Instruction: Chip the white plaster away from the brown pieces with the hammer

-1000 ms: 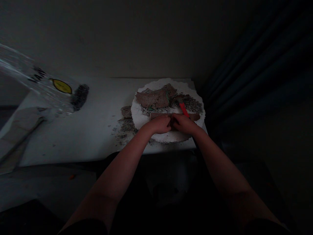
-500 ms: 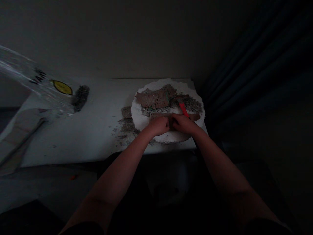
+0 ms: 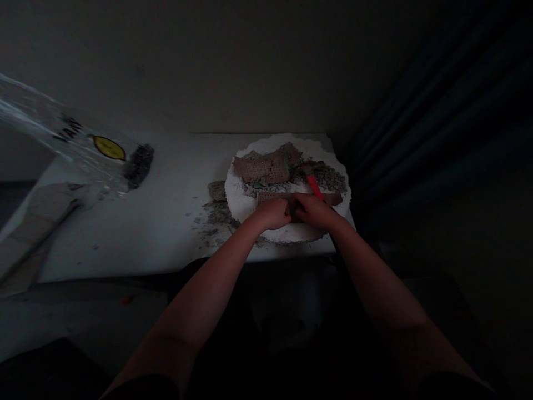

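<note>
A brown perforated strip lies across the front of a round white slab with a ragged edge. My left hand is closed over the strip's middle, fingers curled down. Close on its right, my right hand is closed at the same strip, its fingertips partly hidden. Just beyond that hand, a flat red piece with a notched end sticks up at a slant; its lower part is hidden. Behind lie a larger cracked brown perforated piece and a heap of grey crumbs.
A white table carries grey debris and a brown lump left of the slab. Clear plastic wrap with a yellow label hangs at left, above a board with a dark rod. Dark curtain at right.
The view has shifted very slightly. Both hands stay at the brown strip, with no clear movement of the strip or the pieces around it.
</note>
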`<state>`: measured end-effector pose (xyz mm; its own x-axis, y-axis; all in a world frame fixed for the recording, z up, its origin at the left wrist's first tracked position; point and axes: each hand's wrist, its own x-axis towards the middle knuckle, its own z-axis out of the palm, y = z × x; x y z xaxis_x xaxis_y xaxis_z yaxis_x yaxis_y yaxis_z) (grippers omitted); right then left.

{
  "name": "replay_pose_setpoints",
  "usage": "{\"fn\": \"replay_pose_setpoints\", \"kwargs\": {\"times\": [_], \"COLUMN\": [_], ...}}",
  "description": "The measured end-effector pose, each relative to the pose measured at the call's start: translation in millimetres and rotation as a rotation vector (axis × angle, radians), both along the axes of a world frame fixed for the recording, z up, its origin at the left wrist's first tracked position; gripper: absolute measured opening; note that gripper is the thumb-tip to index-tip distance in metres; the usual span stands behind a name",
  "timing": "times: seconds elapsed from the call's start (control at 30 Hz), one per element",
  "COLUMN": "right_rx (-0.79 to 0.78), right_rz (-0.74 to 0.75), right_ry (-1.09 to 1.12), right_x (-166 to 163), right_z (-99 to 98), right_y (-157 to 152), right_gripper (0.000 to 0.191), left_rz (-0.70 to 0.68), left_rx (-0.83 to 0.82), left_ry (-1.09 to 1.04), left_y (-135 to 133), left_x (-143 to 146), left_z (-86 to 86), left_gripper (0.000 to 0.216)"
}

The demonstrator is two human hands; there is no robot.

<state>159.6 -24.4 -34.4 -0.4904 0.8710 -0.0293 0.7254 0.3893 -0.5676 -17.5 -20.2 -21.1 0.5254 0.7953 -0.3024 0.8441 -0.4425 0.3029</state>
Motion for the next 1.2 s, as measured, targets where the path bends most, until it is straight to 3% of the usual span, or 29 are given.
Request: {"fn": "replay_pose_setpoints", "kwargs": {"times": [0.5, 0.73, 1.2], "right_rx": [0.008, 0.011, 0.028], "right_rz": [-0.001, -0.009, 0.007], "right_ry": [-0.086, -0.105, -0.072], "right_x": [-3.2, -3.1, -0.7], "right_z": [0.9, 2.5, -1.3], "right_y": [0.1, -1.1, 0.1], "right_gripper": [0.015, 0.016, 0.020], "left_rz": [-0.039, -0.042, -0.234], "left_rx": [-0.059, -0.002, 0.005], "left_ry": [-0.026, -0.091, -0.080], "left_y": [5.5, 3.3, 16.3], "left_x": [-1.0, -6.8, -6.6], "left_z": [0.4, -0.6, 1.4], "left_gripper": [0.021, 0.020, 0.017]}}
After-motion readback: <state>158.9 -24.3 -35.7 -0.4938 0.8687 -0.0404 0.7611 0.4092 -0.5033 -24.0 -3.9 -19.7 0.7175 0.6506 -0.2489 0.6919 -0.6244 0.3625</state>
